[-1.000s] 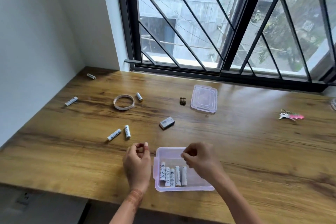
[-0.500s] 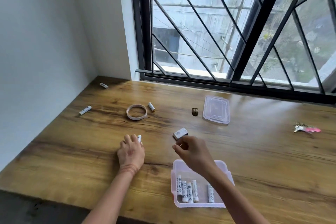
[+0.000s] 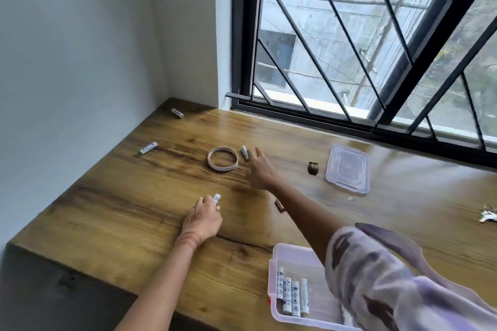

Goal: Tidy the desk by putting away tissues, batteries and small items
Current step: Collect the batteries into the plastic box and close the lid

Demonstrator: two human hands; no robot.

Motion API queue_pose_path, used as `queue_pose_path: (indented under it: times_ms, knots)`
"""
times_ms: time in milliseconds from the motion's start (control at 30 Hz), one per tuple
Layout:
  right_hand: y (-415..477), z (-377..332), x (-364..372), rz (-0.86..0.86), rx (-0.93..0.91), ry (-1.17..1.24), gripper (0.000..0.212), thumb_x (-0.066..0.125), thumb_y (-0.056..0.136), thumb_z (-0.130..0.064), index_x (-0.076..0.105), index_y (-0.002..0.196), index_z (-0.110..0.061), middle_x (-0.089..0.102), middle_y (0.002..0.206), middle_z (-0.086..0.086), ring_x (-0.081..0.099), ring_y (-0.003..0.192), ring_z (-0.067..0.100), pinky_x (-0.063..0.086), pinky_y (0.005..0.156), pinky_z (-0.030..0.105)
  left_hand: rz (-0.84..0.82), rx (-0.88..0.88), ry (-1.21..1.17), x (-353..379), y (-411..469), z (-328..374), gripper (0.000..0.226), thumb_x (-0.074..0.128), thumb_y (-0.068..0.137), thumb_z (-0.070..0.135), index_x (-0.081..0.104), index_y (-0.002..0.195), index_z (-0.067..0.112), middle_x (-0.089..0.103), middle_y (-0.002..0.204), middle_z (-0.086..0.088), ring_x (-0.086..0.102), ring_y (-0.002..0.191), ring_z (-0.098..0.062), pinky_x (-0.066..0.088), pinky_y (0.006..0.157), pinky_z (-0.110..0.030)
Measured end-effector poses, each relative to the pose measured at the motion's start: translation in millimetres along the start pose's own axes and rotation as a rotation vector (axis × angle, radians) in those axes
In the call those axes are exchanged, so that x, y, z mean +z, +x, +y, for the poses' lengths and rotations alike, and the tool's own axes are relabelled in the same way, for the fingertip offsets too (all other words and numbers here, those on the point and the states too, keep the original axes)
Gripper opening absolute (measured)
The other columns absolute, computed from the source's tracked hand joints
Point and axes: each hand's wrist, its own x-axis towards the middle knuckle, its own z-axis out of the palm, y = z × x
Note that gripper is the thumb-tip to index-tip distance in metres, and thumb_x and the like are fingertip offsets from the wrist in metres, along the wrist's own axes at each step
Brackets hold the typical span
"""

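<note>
Clear plastic box (image 3: 295, 258), batteries (image 3: 295, 297) lying inside, lid (image 3: 347, 168) well apart

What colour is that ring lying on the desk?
The ring is pale pinkish-beige; the head view shows it best.

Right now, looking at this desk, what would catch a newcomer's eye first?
Two bare arms stretch over the brown wooden desk: the left hand holds a white cylindrical battery, while the open right hand reaches toward a second white battery beside a pale tape ring. At the near edge sits a clear plastic box holding a row of batteries.
</note>
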Motion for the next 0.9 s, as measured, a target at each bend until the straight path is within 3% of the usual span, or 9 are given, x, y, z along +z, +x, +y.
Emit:
queue_pose_path:
  times_ms: [100, 167, 267, 367, 500, 600, 733, 833, 900]
  knots:
    - [19.8, 7.8, 3.5, -0.089, -0.012, -0.024, 0.066, 0.042, 0.088, -0.008, 0.013, 0.146, -0.018, 0.007, 0.155, 0.015, 0.03, 0.133, 0.04, 0.035, 0.106, 0.047, -0.045, -0.048, -0.061, -3.3, 7.5, -1.2, 0.036, 0.029, 0.097, 0.03, 0.041, 0.121, 0.006, 0.041, 0.134, -0.014, 0.044, 0.122, -0.035, 0.036, 0.1, -0.041]
    - [25.4, 13.7, 6.6, -0.094, -0.048, -0.118, 0.057, 0.037, 0.09, -0.009, 0.022, 0.144, -0.017, 0.014, 0.154, 0.015, 0.029, 0.132, 0.039, 0.034, 0.106, 0.045, -0.06, -0.075, -0.099, -2.7, 10.8, -2.3, 0.038, 0.03, 0.097, 0.032, 0.042, 0.121, 0.006, 0.042, 0.135, -0.015, 0.045, 0.121, -0.035, 0.036, 0.099, -0.04]
    - [24.5, 20.9, 12.6, 0.027, -0.165, -0.228, 0.031, 0.036, 0.091, -0.005, 0.055, 0.115, -0.004, 0.049, 0.125, 0.019, 0.047, 0.111, 0.038, 0.043, 0.085, 0.041, -0.043, -0.091, -0.126, -1.0, 11.8, -3.1, 0.04, 0.029, 0.098, 0.035, 0.044, 0.119, 0.005, 0.043, 0.134, -0.015, 0.046, 0.12, -0.035, 0.036, 0.098, -0.037]
    - [15.2, 25.6, 13.3, 0.155, -0.165, -0.189, 0.022, 0.039, 0.092, -0.002, 0.059, 0.096, 0.006, 0.06, 0.098, 0.023, 0.057, 0.092, 0.037, 0.039, 0.064, 0.037, 0.005, -0.133, -0.238, -0.4, 13.4, -2.3, 0.047, 0.027, 0.098, 0.038, 0.049, 0.117, 0.001, 0.048, 0.131, -0.019, 0.046, 0.119, -0.035, 0.035, 0.098, -0.036]
    - [-11.0, 30.5, -3.4, 0.1, -0.063, -0.031, 0.015, 0.053, 0.084, -0.003, 0.066, 0.081, 0.002, 0.066, 0.085, 0.018, 0.06, 0.077, 0.03, 0.042, 0.057, 0.033, 0.184, -0.244, -0.536, 10.4, 12.4, -5.8, 0.045, 0.037, 0.095, 0.041, 0.06, 0.093, 0.003, 0.066, 0.103, -0.022, 0.058, 0.098, -0.038, 0.044, 0.087, -0.039]
    - [-48.0, 41.2, -19.3, 0.098, -0.02, 0.158, 0.01, 0.065, 0.074, -0.001, 0.072, 0.081, -0.003, 0.07, 0.084, 0.014, 0.059, 0.071, 0.021, 0.045, 0.059, 0.027, 0.272, -0.325, -0.916, 15.0, 2.2, -0.7, 0.034, 0.046, 0.094, 0.032, 0.056, 0.071, 0.009, 0.06, 0.07, -0.012, 0.058, 0.067, -0.03, 0.044, 0.061, -0.034]
    - [-116.8, 49.2, -39.7, 0.222, 0.169, 0.668, 0.009, 0.068, 0.074, -0.001, 0.062, 0.079, -0.006, 0.065, 0.074, 0.009, 0.063, 0.067, 0.021, 0.054, 0.063, 0.034, 0.121, -0.22, -1.252, 7.6, -34.4, 35.9, 0.014, 0.051, 0.094, 0.015, 0.054, 0.081, 0.013, 0.053, 0.074, -0.003, 0.053, 0.061, -0.014, 0.049, 0.047, -0.019]
    - [-162.2, 52.4, -46.4, 0.11, 0.246, 1.164, 0.013, 0.061, 0.081, 0.007, 0.058, 0.086, -0.006, 0.062, 0.077, 0.015, 0.066, 0.061, 0.021, 0.06, 0.064, 0.032, -0.159, -0.133, -1.394, 1.7, -69.1, 74.4, 0.006, 0.052, 0.092, 0.006, 0.055, 0.094, 0.011, 0.061, 0.08, -0.008, 0.06, 0.07, -0.019, 0.057, 0.059, -0.025]
    - [-190.2, 55.7, -48.8, 0.062, 0.252, 1.219, 0.012, 0.057, 0.085, 0.006, 0.06, 0.092, -0.003, 0.062, 0.081, 0.019, 0.068, 0.065, 0.023, 0.058, 0.064, 0.027, -0.332, -0.109, -1.369, 8.0, -86.3, 92.4, 0.014, 0.053, 0.09, 0.002, 0.056, 0.103, 0.008, 0.067, 0.076, -0.008, 0.062, 0.073, -0.021, 0.057, 0.066, -0.031]
